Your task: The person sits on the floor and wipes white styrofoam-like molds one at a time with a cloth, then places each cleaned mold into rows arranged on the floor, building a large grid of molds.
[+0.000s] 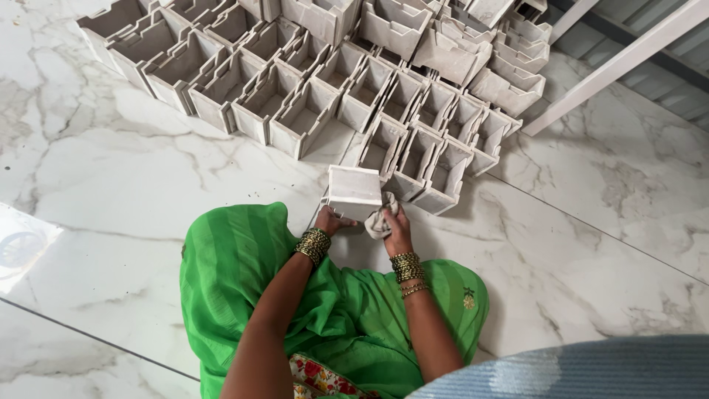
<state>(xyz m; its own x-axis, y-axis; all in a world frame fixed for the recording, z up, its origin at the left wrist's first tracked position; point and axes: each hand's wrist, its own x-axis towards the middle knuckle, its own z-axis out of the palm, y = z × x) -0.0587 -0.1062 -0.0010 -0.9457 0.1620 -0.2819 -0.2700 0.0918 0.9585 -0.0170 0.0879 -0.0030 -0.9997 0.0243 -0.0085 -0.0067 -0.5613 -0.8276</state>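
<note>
A pale grey open-topped box (355, 191) stands on the marble floor just in front of me. My left hand (331, 221) grips its near left corner. My right hand (396, 224) holds a crumpled grey cloth (382, 215) pressed against the box's right side. Both wrists carry stacked gold and green bangles. Green fabric covers my lap below the arms.
Rows of several identical grey boxes (295, 96) lie on the white marble floor (133, 177) beyond, stacked higher at the back right (480, 44). A white slanted frame bar (613, 59) runs at the upper right. A blue-grey striped surface (591, 369) sits at the bottom right.
</note>
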